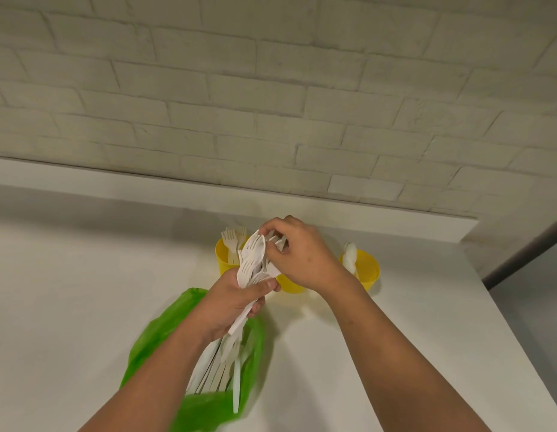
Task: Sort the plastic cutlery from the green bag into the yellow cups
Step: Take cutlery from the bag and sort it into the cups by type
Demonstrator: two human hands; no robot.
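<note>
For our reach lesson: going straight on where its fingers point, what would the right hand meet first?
The cutlery bundle held by the left hand; the right hand appears to pinch it.

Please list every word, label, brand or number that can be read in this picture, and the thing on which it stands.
None: no text shows on the yellow plastic cups, the green plastic bag, the white plastic cutlery, the white brick wall or the white table.
</note>
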